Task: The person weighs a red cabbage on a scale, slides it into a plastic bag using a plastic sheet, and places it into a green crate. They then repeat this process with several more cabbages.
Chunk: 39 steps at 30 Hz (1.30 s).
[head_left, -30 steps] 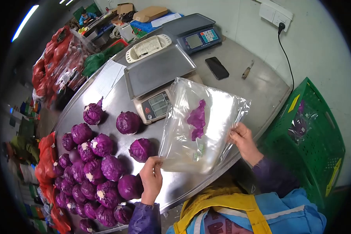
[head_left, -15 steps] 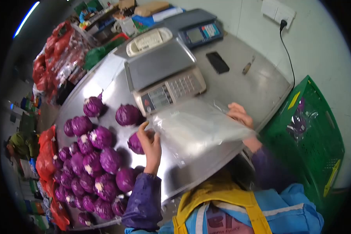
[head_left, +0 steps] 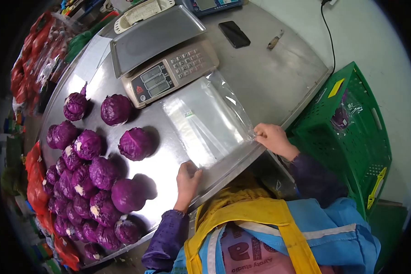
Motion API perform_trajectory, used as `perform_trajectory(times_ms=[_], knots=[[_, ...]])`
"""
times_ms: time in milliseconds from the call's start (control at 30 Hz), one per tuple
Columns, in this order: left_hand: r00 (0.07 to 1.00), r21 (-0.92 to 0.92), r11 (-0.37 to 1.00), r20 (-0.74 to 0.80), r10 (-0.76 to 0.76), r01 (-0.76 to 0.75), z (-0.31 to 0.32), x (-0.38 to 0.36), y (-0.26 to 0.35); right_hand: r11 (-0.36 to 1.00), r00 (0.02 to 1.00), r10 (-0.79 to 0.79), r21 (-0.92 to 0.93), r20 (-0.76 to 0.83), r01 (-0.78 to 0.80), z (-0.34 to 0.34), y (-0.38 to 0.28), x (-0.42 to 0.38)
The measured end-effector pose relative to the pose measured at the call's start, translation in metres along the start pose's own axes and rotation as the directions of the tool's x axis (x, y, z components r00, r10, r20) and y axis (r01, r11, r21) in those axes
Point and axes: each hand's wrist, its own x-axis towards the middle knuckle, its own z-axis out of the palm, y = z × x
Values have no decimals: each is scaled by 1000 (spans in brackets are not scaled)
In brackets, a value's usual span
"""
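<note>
A stack of clear plastic bags [head_left: 214, 121] lies flat on the steel table, just below the scale. My right hand [head_left: 276, 140] is closed, pinching the loose film at the stack's right corner. At its lower left corner, my left hand [head_left: 187, 185] has thumb and forefinger curled on the bag's edge. Left of the bags, a single red cabbage [head_left: 135, 144] sits apart from a heap of several more red cabbages [head_left: 102, 173]. Nearest the scale is another red cabbage [head_left: 116, 110].
A digital scale [head_left: 166, 75] with a metal pan stands behind the bags. Farther back lie a black phone [head_left: 234, 34] and a small knife-like item [head_left: 274, 41]. A green crate [head_left: 324, 123] holding a bagged cabbage [head_left: 340, 118] stands at right. Red netting [head_left: 36, 182] edges the left side.
The bags have gone from being lifted and blurred to lying flat on the table. Both hands have come down to the stack's near corners. The view has tilted downward.
</note>
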Motion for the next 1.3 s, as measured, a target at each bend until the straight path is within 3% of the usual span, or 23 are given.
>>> perform_trajectory(times_ms=[67,100,200,267,433,500,633,700,733,800,867,933,967,1033,1067,1133,1167,1267,1300], knots=[[991,266,961,-84,105,-79,2,8,-9,993,998,-56,-103,-42,52,4,0,0],[991,266,961,-84,106,-81,2,11,-12,993,995,-69,-97,-71,62,7,1,0],[984,206,970,-94,152,-130,-1,13,-14,998,994,-46,-47,-97,41,9,1,0],[997,-67,995,-18,-79,77,-6,11,-4,999,990,-49,-24,-129,47,9,1,-1],[996,-173,981,0,-91,90,-6,6,1,998,983,-23,45,-180,31,7,-7,-7],[1000,-229,973,-6,-20,18,-4,8,-6,998,981,-49,30,-188,55,5,-9,-9],[996,-317,945,28,-79,84,-4,1,5,993,980,-38,102,-196,59,8,-3,-9],[977,-529,826,29,-210,193,-3,-1,9,965,990,-22,255,-140,57,7,1,-9],[975,-534,823,12,-220,192,-4,-2,12,964,992,-33,259,-124,64,8,1,-8],[952,-684,669,135,-273,289,-8,-5,16,832,999,7,554,-54,24,7,0,-9],[947,-752,591,141,-288,291,-14,-9,13,819,1000,2,574,-2,-1,-2,-12,-16],[928,-906,261,264,-263,332,-23,-13,6,752,997,27,656,78,-72,-10,-22,-25],[929,-911,256,256,-266,324,-25,-19,6,756,992,14,648,126,-93,-15,-25,-30],[916,-940,53,313,-249,336,-29,-34,13,759,983,12,638,184,-129,-19,-31,-44],[917,-944,44,307,-255,328,-28,-40,11,761,972,19,627,233,-165,-18,-30,-51],[872,-922,-120,388,-299,369,-22,-55,5,750,959,23,629,284,-204,-15,-22,-65],[878,-909,-169,412,-245,380,-18,-62,2,747,946,51,616,320,-248,-14,-20,-72],[822,-869,-279,483,-302,409,-11,-78,-9,758,915,102,565,391,-326,-9,-10,-88],[834,-835,-311,522,-181,455,-10,-82,-19,752,898,124,550,423,-363,-7,-6,-92]])
